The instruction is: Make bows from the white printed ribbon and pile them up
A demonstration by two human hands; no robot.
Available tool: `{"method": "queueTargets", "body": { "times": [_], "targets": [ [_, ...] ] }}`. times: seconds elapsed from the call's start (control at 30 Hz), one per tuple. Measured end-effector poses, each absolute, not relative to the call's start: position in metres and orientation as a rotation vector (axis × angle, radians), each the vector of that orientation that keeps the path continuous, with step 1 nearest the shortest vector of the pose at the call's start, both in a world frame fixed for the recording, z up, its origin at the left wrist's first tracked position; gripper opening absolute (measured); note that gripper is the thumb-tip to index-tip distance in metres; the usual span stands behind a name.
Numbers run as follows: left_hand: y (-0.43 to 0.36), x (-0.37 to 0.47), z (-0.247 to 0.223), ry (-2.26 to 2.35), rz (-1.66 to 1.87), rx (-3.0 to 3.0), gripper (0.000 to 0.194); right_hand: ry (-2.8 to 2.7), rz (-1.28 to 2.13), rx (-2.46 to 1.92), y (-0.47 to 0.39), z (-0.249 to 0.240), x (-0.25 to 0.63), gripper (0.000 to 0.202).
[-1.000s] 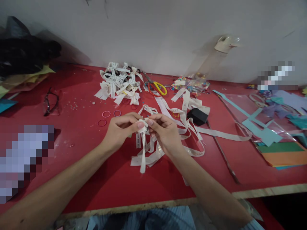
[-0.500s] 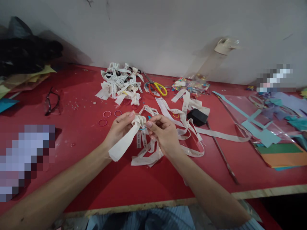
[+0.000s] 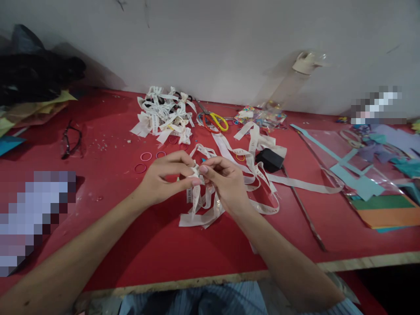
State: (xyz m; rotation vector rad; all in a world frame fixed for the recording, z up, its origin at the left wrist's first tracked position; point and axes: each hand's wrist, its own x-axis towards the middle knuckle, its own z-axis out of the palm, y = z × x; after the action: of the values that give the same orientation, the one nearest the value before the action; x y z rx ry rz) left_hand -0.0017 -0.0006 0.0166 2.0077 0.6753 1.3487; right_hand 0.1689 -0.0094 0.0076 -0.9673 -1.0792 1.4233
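The letters "ES FOR" can be read, running lengthwise, on a white ribbon [image 3: 189, 195]; the rest of its wording is hidden. Dark print also shows on the loose ribbons [image 3: 253, 142] and on a ribbon bow [image 3: 155, 122] in the pile, too small or blurred to read.

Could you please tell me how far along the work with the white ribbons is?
Apparently done: the pile of knotted ribbons at the back, beside the scissors. In hand: one bunched ribbon, pinched by the left hand and right hand. Probably left: the loose ribbon to the right; how many more pieces, I can't tell.
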Motion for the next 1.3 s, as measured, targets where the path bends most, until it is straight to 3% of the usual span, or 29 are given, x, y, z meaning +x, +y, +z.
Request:
{"method": "queueTargets", "body": {
  "times": [0.27, 1.3],
  "targets": [
    [0.002, -0.004, 0.017, 0.641, 1.355, 2.456, 0.007, -1.111, 1.405, -0.971, -0.006, 0.005, 0.172, 0.02],
    [-0.003, 0.006, 0.006, 0.839, 1.482, 2.411, 0.003, -1.017, 1.309, -1.006, -0.004, 0.001, 0.172, 0.018]
  ]
}}
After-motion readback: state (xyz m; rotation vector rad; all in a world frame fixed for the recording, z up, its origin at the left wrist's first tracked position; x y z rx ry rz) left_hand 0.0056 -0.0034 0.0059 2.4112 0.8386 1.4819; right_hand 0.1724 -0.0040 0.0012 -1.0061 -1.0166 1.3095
